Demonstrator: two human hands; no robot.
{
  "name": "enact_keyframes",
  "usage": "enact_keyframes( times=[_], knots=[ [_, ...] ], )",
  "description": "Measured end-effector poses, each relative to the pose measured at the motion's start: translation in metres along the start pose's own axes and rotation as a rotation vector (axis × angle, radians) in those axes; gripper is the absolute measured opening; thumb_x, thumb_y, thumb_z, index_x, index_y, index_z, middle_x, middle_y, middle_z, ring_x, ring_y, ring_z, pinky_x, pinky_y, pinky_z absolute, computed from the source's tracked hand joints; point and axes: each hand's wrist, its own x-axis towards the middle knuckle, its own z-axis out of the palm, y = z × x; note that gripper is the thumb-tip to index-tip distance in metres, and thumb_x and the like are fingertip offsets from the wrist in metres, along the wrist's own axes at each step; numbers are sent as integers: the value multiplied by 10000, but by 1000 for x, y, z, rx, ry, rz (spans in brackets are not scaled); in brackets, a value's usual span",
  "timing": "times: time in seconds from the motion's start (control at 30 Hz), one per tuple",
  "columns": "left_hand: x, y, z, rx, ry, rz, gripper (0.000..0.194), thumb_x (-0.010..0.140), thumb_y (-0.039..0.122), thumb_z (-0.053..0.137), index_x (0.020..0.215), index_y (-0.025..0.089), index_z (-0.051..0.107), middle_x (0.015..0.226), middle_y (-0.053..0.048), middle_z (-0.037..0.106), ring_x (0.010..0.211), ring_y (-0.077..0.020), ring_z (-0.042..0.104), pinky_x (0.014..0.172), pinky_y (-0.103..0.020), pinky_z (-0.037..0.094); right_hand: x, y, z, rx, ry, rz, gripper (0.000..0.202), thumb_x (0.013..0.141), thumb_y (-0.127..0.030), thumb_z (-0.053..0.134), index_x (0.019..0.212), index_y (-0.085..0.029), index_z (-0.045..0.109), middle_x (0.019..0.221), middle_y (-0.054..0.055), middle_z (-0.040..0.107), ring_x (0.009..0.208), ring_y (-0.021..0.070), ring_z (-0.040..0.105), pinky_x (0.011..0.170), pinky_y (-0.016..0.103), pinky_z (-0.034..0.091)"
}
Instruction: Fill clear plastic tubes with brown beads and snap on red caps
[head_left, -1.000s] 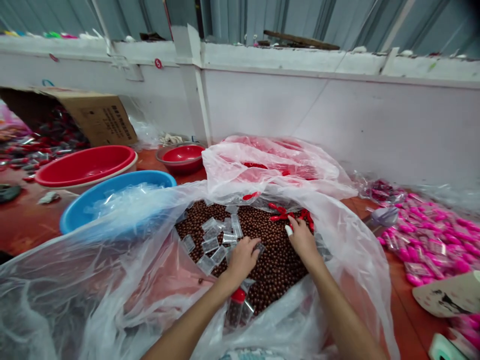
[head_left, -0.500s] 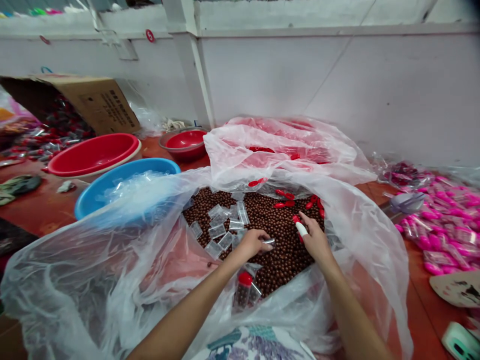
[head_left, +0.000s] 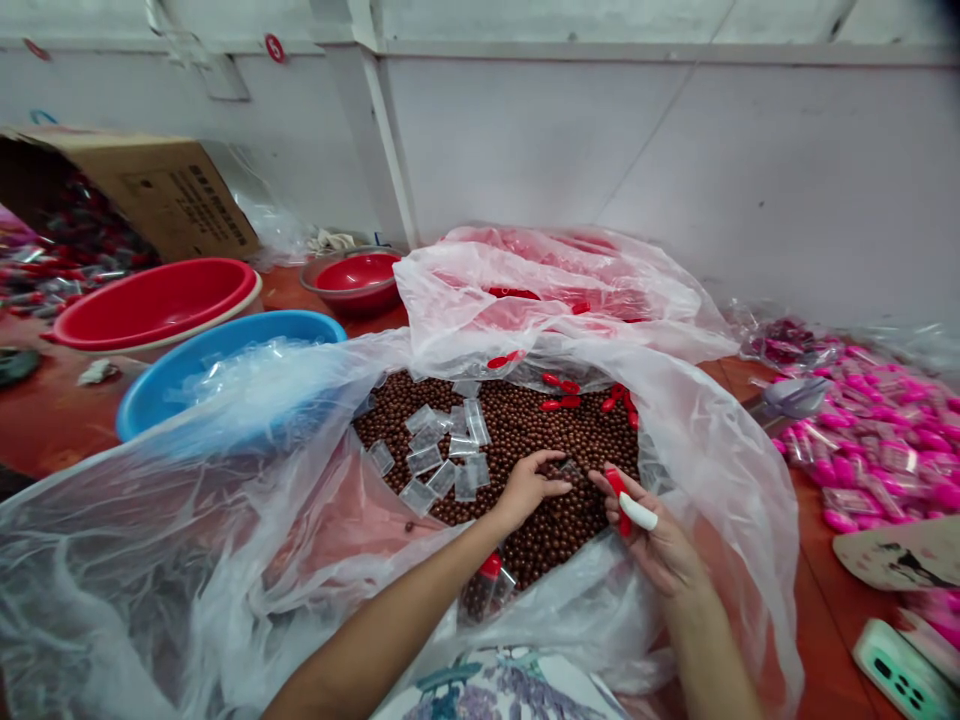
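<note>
My left hand [head_left: 529, 490] is over the brown beads [head_left: 525, 415], its thumb and fingers curled round a small clear plastic box [head_left: 571, 468]. The box is partly lost against the beads. To its right, my right hand [head_left: 664, 550] grips a red plastic cap [head_left: 616, 490] in its fingers. A white wrap [head_left: 639, 512] covers one digit of that hand. Left of my left hand lie several empty clear boxes [head_left: 424, 460] on the beads. Several loose red caps [head_left: 561, 404] rest at the far edge. A red-capped box [head_left: 489, 568] is near me, half hidden by my left forearm.
A clear plastic sheet [head_left: 720, 480] surrounds the beads. At left are a blue basin [head_left: 142, 400] with clear pieces, a red basin [head_left: 157, 305] and a cardboard box [head_left: 180, 200]. Pink packed items [head_left: 892, 440] and a phone [head_left: 904, 670] lie at right.
My left hand has moved right with the clear box. My right hand has drawn back towards me and turned, lifting the red cap. The view has shifted slightly.
</note>
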Motion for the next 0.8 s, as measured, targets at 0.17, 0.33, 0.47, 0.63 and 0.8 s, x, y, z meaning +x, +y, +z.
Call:
enact_keyframes(
  times=[0.17,0.33,0.47,0.63,0.8],
  knots=[
    [-9,6,-3,-120,9,-70,597,527,123,762,1099,204,608,829,5,576,694,-98,544,699,-246,442,-6,1,4,1,-34,35,566,649,-300,734,1183,-261,552,816,13,629,577,108,523,506,226,436],
    [-22,25,-13,-299,-66,-184,497,566,152,767,1039,170,617,943,-63,605,774,-164,582,652,-347,537,-3,11,9,-163,-9,-31,563,699,-323,706,1226,-284,512,704,-32,599,495,77,445,465,198,338],
    [-42,48,-25,-362,-62,-212,447,588,138,759,1012,158,618,961,-80,608,811,-187,589,664,-405,557,3,15,10,-221,10,-89,449,765,-473,597,1150,-243,590,776,7,645,564,105,489,524,230,373],
    [-70,69,-34,-402,-134,-164,399,656,176,723,1040,177,616,1072,-103,592,898,-234,600,702,-434,544,7,11,20,-327,-9,-128,464,742,-437,638,1154,-225,597,894,51,682,741,164,577,639,264,443],
    [-83,67,-38,-421,-81,-127,378,650,188,735,1012,154,631,1002,-95,626,830,-202,621,727,-405,535,8,8,39,-402,-14,-166,502,671,-395,709,1135,-234,608,1043,59,665,776,194,615,666,313,493]
  ],
)
